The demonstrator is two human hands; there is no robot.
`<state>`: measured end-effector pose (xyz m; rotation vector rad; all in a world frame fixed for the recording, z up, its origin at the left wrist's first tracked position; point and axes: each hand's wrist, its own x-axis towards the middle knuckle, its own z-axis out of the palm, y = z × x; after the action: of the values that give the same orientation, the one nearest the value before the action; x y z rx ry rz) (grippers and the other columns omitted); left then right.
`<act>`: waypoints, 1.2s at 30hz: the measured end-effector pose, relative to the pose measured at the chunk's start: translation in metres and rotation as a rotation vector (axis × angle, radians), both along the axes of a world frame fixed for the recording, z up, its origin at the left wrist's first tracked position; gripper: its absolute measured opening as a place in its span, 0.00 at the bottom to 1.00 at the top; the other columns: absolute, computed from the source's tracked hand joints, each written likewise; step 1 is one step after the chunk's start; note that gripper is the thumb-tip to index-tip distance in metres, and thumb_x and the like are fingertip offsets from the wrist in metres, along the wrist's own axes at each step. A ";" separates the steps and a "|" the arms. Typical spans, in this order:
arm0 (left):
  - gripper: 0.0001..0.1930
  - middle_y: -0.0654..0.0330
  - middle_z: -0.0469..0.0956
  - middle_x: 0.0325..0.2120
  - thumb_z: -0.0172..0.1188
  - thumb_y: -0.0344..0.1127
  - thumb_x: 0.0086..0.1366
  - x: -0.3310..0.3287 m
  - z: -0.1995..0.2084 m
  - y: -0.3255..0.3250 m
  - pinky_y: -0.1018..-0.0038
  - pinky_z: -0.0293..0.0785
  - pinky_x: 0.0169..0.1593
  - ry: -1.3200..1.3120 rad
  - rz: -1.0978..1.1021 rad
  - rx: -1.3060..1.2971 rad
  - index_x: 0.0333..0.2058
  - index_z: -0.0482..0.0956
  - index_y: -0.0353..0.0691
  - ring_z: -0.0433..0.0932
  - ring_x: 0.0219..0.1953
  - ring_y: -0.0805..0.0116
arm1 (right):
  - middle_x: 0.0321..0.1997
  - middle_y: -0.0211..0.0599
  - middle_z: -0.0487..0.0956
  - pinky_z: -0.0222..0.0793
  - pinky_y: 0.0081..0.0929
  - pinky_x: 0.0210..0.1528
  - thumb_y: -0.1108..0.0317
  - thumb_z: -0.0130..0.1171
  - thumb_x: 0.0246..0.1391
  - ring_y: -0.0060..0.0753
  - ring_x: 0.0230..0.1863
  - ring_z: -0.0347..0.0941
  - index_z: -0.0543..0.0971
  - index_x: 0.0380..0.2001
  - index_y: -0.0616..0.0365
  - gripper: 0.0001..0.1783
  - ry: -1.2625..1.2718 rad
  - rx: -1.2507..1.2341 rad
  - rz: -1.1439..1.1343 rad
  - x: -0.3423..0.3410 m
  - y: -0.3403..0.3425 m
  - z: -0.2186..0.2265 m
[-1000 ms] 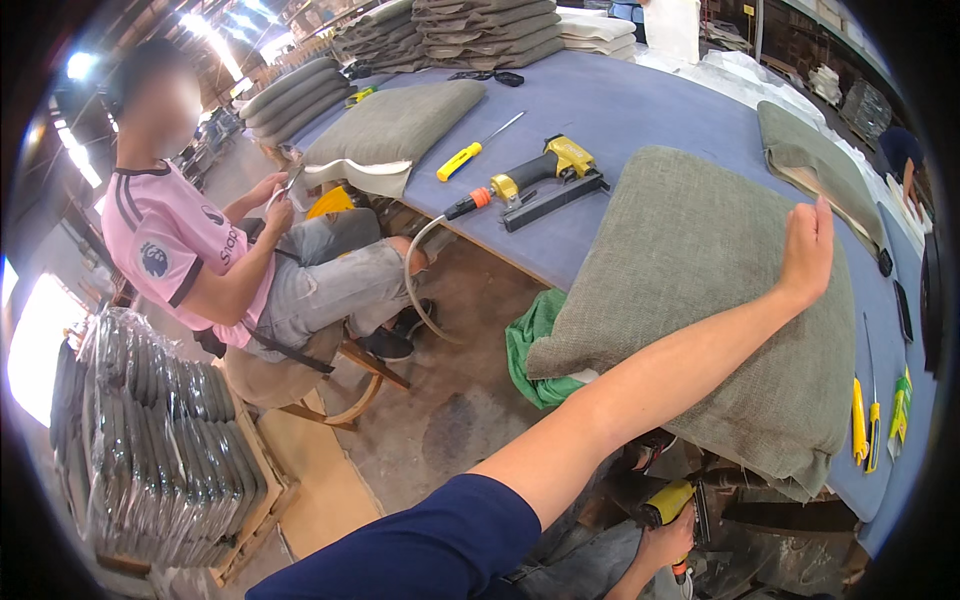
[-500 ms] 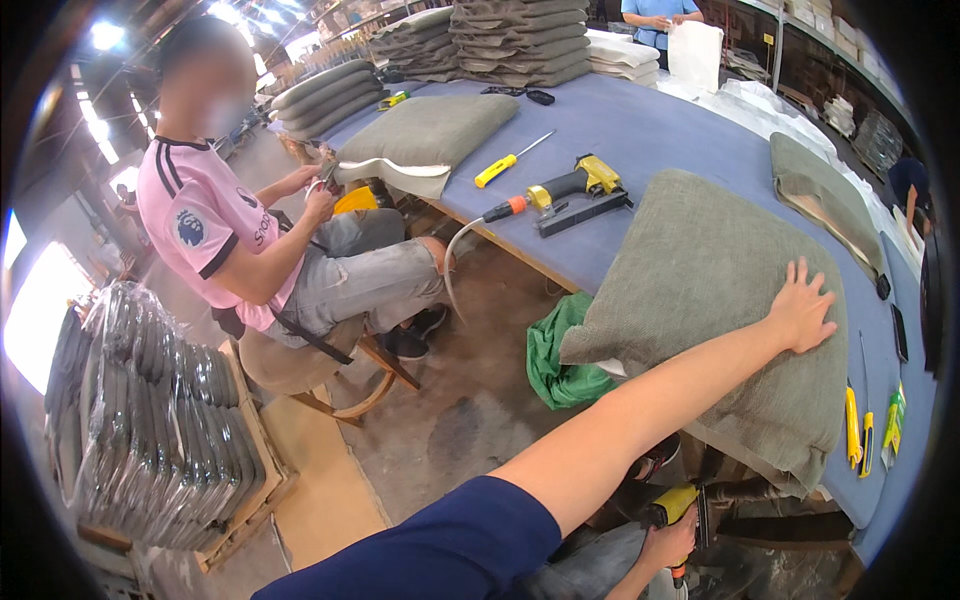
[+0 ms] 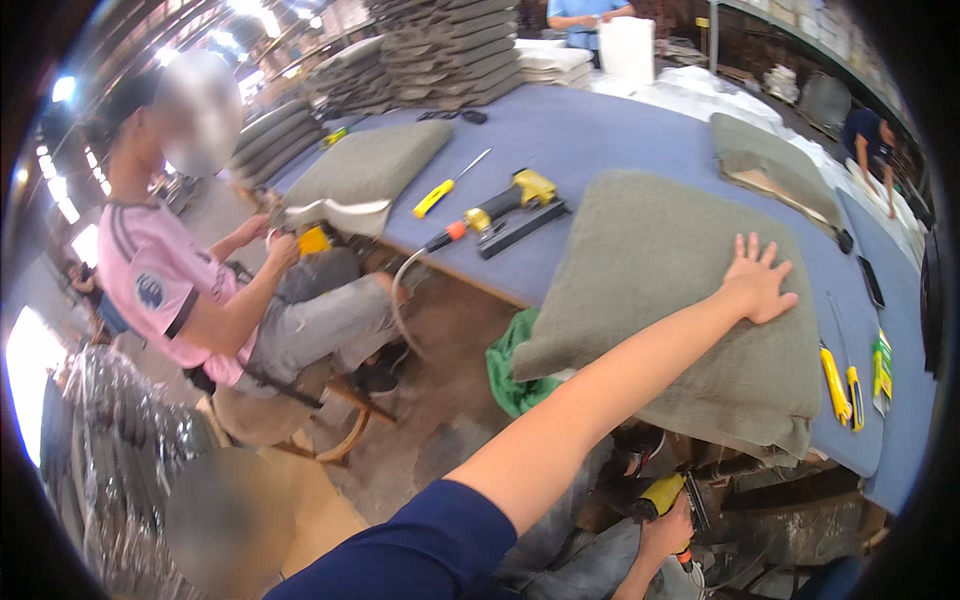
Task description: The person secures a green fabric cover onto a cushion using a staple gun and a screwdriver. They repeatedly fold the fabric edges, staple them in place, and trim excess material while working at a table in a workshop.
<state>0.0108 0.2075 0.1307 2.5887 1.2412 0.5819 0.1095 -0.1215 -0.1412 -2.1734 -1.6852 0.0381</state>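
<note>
My left hand (image 3: 757, 282) lies palm down with fingers spread on a grey-green fabric cushion (image 3: 650, 265). The cushion rests on the blue table, its near edge hanging over the side with loose fabric. Low in the view, below the table edge, my right hand (image 3: 668, 532) is wrapped round the grip of a yellow and black pneumatic staple gun (image 3: 660, 496). An orange fitting and an air hose show under its handle. A second staple gun (image 3: 515, 208) lies on the table left of the cushion, its hose dropping over the edge.
On the blue table (image 3: 590, 125) lie a yellow screwdriver (image 3: 435, 197), yellow-handled tools (image 3: 835, 385), a phone (image 3: 871, 282) and another cushion (image 3: 775, 165). Grey pads are stacked behind. A seated co-worker in pink (image 3: 175, 270) works at the left. A green cloth (image 3: 515, 370) hangs below the edge.
The view has shifted, so the table and cushions appear farther left. My left hand stays flat on the cushion; my right still grips the staple gun. The person at the far right shows more.
</note>
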 end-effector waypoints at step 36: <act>0.38 0.51 0.56 0.74 0.40 0.68 0.73 0.002 -0.010 -0.002 0.50 0.43 0.76 0.122 0.043 0.146 0.72 0.62 0.52 0.50 0.77 0.47 | 0.44 0.46 0.84 0.80 0.45 0.43 0.70 0.74 0.35 0.52 0.42 0.83 0.78 0.53 0.57 0.35 0.285 0.056 -0.176 0.009 -0.010 0.021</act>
<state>0.0132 0.2050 0.1205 2.7611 1.3417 0.5483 0.1189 -0.1317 -0.1202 -2.1486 -1.3210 0.2376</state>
